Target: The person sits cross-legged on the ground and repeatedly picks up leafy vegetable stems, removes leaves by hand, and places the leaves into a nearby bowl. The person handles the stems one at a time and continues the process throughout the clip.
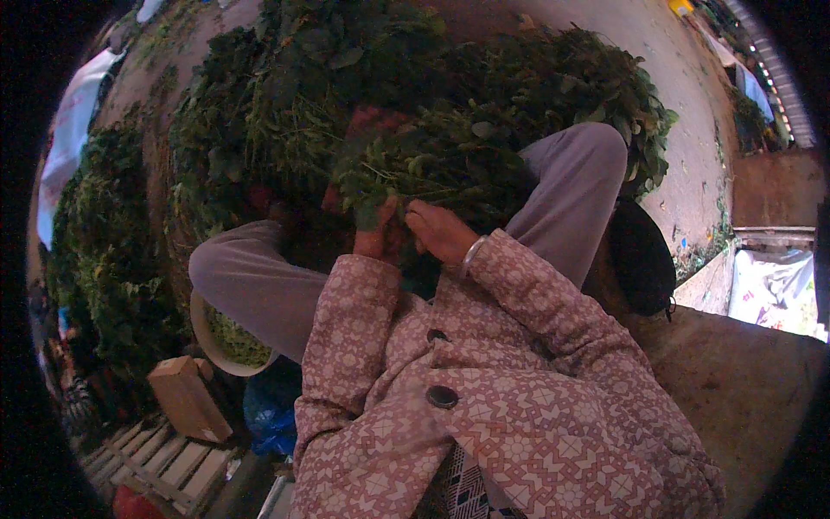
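Observation:
My left hand (379, 230) is closed around leafy green stems (415, 175), whose leaves partly cover its fingers. Beside it, my right hand (441, 230), with a metal bangle at the wrist, has curled fingers close to the stem bases. Whether anything is pinched in them is too dark to tell. A large heap of leafy green plants (311, 130) lies in front of my bent knees, with some foliage between them. Reddish cloth or sacking (379, 120) shows among the plants.
A pale round tub (198, 324) holding small green pieces stands by my left knee. Near it are a cardboard box (188, 396), a blue plastic bag (272, 409) and a slatted wooden pallet (165, 460). More plants (123, 259) lie far left. A black object (642, 259) sits at right.

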The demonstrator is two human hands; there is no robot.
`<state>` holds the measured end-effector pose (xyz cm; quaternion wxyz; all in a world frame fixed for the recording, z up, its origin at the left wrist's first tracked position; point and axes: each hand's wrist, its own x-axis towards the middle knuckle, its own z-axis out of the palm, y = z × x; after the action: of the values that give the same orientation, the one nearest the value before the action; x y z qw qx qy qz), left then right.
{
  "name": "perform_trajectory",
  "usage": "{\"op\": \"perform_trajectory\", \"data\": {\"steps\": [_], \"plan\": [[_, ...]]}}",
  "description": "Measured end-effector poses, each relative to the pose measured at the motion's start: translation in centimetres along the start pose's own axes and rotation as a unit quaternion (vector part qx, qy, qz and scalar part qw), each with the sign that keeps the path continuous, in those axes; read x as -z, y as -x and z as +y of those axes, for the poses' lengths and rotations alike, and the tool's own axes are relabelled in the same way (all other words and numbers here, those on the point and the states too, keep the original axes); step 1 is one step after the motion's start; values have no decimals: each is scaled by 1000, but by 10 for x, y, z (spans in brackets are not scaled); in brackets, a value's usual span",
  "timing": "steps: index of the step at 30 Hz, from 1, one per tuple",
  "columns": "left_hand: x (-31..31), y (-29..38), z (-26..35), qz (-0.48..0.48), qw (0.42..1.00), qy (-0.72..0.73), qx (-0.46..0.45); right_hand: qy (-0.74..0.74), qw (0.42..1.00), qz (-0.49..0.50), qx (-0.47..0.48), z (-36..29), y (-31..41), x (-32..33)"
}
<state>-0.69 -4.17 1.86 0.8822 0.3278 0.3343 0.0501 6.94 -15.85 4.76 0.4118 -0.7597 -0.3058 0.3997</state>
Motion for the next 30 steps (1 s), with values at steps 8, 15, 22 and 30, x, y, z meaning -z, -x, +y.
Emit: {"op": "perform_trajectory", "data": {"steps": [8, 15, 22, 30], "plan": [[52, -37, -25, -53, 997, -7, -48, 103, 947, 68, 297, 33, -13, -7], [17, -15, -8, -2, 999, 28, 45, -108, 990, -16, 88, 14, -6, -2], [30, -23, -12, -50, 996, -62, 31, -267, 958, -99, -26, 16, -3, 2], [32, -24, -18, -54, 988, -90, -110, -554, 803, -129, -177, 10, 7, 7]]}}
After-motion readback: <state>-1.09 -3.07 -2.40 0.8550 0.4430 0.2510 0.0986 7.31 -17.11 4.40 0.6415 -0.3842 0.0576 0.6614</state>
